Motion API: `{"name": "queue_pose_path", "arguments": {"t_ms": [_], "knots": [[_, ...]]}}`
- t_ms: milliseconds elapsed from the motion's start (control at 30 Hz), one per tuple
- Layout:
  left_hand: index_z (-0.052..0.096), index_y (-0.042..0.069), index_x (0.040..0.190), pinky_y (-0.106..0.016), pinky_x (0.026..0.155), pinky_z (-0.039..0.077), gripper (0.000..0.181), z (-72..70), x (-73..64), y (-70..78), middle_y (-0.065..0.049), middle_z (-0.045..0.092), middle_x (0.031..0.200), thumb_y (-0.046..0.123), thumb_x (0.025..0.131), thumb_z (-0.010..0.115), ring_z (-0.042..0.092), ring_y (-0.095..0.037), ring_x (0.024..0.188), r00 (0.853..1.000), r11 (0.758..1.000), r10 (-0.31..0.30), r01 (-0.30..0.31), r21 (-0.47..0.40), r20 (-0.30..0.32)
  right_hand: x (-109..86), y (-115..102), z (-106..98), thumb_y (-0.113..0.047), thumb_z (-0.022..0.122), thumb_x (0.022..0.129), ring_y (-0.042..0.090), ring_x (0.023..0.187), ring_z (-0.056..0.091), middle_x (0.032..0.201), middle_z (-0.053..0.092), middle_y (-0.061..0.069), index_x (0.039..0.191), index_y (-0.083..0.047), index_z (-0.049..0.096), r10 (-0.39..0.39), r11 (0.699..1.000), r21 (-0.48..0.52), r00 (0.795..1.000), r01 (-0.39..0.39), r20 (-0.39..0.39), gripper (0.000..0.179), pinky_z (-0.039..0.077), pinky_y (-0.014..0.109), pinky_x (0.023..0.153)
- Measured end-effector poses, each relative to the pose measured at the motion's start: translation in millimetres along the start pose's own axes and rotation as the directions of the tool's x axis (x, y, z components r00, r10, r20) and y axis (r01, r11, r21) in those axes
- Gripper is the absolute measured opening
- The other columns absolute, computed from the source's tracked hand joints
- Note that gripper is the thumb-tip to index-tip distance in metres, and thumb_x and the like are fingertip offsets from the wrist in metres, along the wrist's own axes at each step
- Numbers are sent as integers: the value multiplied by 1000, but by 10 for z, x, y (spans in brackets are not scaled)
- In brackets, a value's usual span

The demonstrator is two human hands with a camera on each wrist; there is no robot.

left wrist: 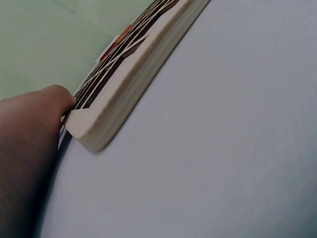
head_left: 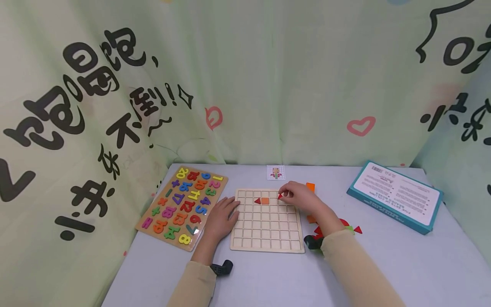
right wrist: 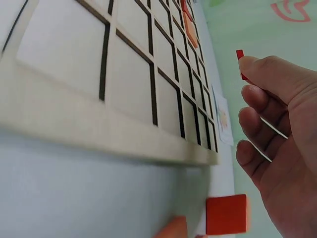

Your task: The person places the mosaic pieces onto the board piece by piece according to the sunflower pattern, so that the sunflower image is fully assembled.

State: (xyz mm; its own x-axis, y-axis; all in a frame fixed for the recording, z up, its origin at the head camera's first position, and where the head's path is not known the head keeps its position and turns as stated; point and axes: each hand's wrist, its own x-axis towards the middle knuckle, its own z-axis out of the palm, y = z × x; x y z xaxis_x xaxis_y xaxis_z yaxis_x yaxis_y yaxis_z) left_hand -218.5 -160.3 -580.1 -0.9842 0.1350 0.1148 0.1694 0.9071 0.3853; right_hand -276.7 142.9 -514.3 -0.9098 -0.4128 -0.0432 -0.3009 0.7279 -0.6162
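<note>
A wooden grid board [head_left: 267, 232] lies on the table. In its upper rows sit a red triangle [head_left: 258, 201] and, right beside it, an orange square [head_left: 265, 201]. My left hand [head_left: 220, 217] rests at the board's left edge with relaxed fingers; the left wrist view shows part of that hand [left wrist: 34, 124] by the corner. Over the upper right of the board, my right hand [head_left: 301, 197] pinches a small red triangle piece [head_left: 280, 196] between thumb and forefinger. From the right wrist, this piece [right wrist: 240, 62] appears edge-on, with the other fingers curled below.
A pattern card [head_left: 276, 172] lies behind the board. Orange pieces [head_left: 311, 186] and red and green pieces [head_left: 358, 230] lie to the right, partly under my right arm. A number puzzle [head_left: 218, 189] is at left, a teal-edged box [head_left: 399, 192] at far right.
</note>
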Motion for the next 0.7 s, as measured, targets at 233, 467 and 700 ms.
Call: {"name": "queue_pose_path", "arguments": {"t_ms": [233,467,700], "knots": [[53,30,143,-50,121,31,46,-5,-2,11,5,44,155,45,99,51,31,-23,149,1000,1000,3,-3,-5,-2,108,-20,122,-22,67,93,18,87,53,92,60,0,106,-17,69,15,1000,8,999,-15,49,14,47,29,76],[52,30,144,-49,121,30,47,-9,-11,12,5,44,155,46,99,51,30,-22,150,1000,1000,-4,4,-4,2,160,-30,204,-21,68,92,18,87,53,90,59,0,104,-17,68,38,999,8,997,-38,65,12,47,29,76],[53,30,143,-50,121,31,47,-6,-13,9,5,45,155,46,99,51,31,-22,149,1000,1000,0,0,-2,-7,197,-31,265,-21,67,92,18,88,53,90,58,0,103,-18,69,24,1000,-16,998,-24,58,11,46,29,77]]}}
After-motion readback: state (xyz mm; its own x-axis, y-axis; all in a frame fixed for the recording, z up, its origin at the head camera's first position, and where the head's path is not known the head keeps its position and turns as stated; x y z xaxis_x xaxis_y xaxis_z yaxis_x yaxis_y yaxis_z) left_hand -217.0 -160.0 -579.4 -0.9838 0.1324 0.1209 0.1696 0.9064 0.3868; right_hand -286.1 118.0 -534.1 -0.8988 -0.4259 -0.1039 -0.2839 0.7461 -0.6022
